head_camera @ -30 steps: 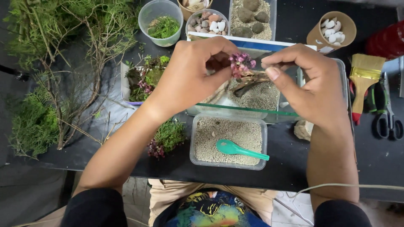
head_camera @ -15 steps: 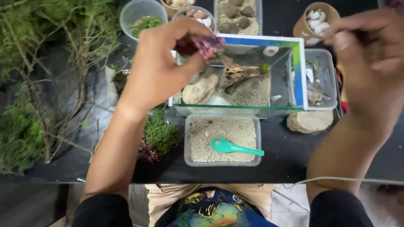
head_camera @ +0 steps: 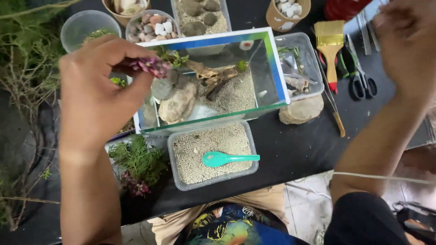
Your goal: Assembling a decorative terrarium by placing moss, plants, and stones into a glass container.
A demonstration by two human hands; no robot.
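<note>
Left hand [head_camera: 97, 95] pinches the purple sprig [head_camera: 152, 66] over my glass tank [head_camera: 272, 68]; right hand [head_camera: 406, 43] has lifted away, grip unclear.

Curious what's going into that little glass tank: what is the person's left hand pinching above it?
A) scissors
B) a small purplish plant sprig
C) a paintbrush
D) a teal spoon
B: the left hand pinches a small purplish plant sprig over the glass tank; the teal spoon lies in the sand tub.
</note>
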